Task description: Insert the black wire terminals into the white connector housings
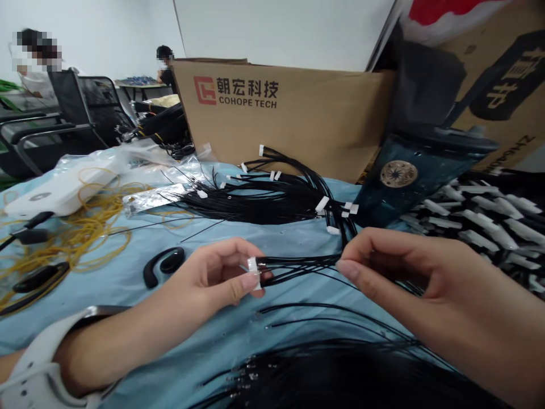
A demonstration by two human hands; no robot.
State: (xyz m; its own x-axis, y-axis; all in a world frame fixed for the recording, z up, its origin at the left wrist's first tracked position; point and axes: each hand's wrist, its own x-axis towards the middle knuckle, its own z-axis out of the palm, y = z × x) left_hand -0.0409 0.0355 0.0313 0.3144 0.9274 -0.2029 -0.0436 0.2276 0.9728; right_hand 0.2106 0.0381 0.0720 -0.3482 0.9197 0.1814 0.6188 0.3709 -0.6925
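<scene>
Several wires [298, 261] in white connector [253, 264], left grip [219, 275] pinching it, right grip [426, 270] pinching wires

Lit softly, a little dim and cool in tone; pale at the wall [110, 34]. Shadowed gently on the right end of the box [289, 128]. Glinting in small spots on the plastic bag [155, 197]. Too dark in the near wires [340, 372] to separate one from another. Blurred at the connectors [485, 220] on the right. Stretched toward the edges; pixelated over two heads [39, 45].
</scene>
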